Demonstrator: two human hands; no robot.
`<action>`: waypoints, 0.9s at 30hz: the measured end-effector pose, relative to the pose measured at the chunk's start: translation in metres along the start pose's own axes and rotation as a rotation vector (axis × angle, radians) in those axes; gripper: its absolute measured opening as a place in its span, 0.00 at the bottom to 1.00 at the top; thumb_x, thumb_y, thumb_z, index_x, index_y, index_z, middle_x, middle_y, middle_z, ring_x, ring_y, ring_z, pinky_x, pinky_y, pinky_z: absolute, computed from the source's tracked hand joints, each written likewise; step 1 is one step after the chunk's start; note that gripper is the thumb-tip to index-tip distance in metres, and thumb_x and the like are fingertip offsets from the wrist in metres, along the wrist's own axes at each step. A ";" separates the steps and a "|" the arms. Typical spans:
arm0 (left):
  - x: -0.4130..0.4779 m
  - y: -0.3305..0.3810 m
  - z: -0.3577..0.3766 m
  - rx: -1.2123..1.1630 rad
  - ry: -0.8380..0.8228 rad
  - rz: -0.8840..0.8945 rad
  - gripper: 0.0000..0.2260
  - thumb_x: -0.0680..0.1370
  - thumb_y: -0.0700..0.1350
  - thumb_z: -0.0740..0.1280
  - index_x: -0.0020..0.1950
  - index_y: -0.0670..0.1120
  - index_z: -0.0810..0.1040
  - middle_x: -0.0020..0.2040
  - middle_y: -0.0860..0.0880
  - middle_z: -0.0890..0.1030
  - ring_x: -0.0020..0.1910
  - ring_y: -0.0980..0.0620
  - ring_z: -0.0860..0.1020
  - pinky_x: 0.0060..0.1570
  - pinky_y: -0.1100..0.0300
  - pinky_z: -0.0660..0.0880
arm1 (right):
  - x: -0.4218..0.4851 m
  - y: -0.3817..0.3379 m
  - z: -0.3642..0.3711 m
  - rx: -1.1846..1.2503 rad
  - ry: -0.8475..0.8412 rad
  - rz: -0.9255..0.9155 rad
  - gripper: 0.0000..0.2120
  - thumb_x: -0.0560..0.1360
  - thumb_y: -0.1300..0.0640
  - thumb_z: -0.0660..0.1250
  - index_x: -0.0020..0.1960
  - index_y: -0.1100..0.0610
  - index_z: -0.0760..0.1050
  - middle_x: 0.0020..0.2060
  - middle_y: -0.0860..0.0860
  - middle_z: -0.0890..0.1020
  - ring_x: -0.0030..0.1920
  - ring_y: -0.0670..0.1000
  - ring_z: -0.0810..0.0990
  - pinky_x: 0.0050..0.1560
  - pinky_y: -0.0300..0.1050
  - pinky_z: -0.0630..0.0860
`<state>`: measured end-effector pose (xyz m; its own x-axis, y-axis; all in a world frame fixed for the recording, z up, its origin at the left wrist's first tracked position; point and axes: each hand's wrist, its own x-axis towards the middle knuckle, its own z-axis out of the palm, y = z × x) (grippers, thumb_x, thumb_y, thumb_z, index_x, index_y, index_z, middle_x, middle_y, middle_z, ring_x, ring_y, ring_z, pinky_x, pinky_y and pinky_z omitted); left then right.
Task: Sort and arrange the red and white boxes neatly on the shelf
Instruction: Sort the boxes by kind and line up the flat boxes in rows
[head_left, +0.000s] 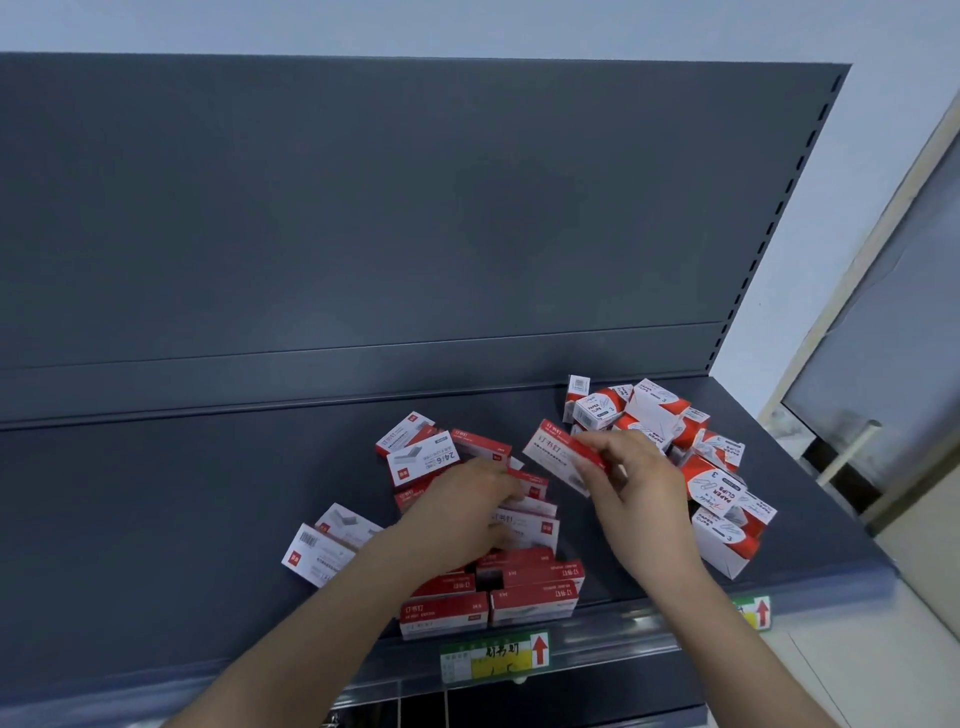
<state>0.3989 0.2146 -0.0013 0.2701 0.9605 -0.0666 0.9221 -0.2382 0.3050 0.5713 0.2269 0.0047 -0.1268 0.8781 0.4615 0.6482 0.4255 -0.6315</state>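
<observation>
Red and white staple boxes lie scattered on the dark grey shelf (182, 493). My right hand (631, 480) pinches one long staple box (558, 454) and holds it tilted just above the shelf. My left hand (460, 512) reaches into the middle heap, its fingers curled over a staple box (527, 519) there. Several staple boxes (493, 597) stand in tidy rows at the front edge. A jumble of paper clip boxes (722, 483) fills the right end. Two loose staple boxes (324, 543) lie to the left.
The shelf's tall back panel (363, 208) rises behind the boxes. Price labels with red arrows (496, 657) hang on the front rail. A pale wall and a door frame (883, 270) stand to the right of the shelf.
</observation>
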 end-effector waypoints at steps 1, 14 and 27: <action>0.004 0.003 0.001 0.038 -0.024 0.026 0.18 0.75 0.49 0.67 0.64 0.52 0.73 0.65 0.53 0.73 0.64 0.52 0.70 0.65 0.56 0.68 | 0.001 0.000 -0.001 -0.014 0.007 -0.009 0.10 0.74 0.61 0.68 0.56 0.59 0.79 0.50 0.52 0.81 0.47 0.46 0.76 0.46 0.25 0.67; 0.016 0.012 -0.001 0.062 -0.132 0.047 0.06 0.77 0.46 0.65 0.51 0.48 0.71 0.58 0.48 0.76 0.54 0.50 0.75 0.53 0.58 0.73 | -0.004 0.008 0.001 -0.102 -0.027 -0.016 0.15 0.75 0.61 0.67 0.61 0.59 0.77 0.54 0.54 0.79 0.52 0.50 0.79 0.49 0.27 0.69; -0.032 -0.046 -0.026 -0.032 0.083 -0.212 0.09 0.76 0.48 0.66 0.56 0.50 0.80 0.53 0.52 0.81 0.49 0.54 0.77 0.50 0.61 0.74 | 0.004 0.000 0.017 -0.072 -0.505 -0.011 0.11 0.77 0.58 0.65 0.59 0.54 0.77 0.54 0.49 0.76 0.53 0.45 0.75 0.47 0.28 0.68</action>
<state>0.3405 0.1989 0.0112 0.0465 0.9974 -0.0543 0.9461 -0.0265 0.3229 0.5578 0.2337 -0.0038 -0.4693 0.8775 0.0983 0.6928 0.4350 -0.5752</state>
